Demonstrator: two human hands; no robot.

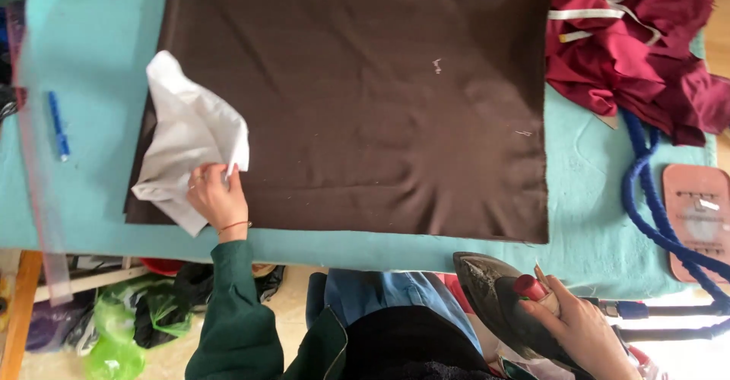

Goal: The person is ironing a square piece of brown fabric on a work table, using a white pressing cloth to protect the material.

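Interfacing-type white cloth (190, 140) is pinched in the left hand (217, 197), fingers closed on its lower right corner, and it's lying crumpled over the left end of the brown fabric (365, 106). That brown fabric is spread flat on the teal padded board (91, 61) and gets used as the landmark here.

Right of and below the brown fabric, off the board's near edge, the iron (498, 304) is gripped by its handle in the right hand (578, 330), soleplate tilted up and hanging in the air over the lap. Honestly that's the sketchy bit: if it's hot, a leg or the dark apron could get scorched, or it could get knocked against the board edge.

The blue cord (646, 190) is looped just right of the brown fabric and could get snagged or dragged across the maroon garment pile (631, 38) sitting at the upper right corner. A pink iron rest (696, 220) is parked further right.

The white cloth is bunched, so creases could get pressed in if it isn't flattened.

Room-wise: bare board is left mostly to the left of the brown fabric, where only a blue pen (58, 125) lies.
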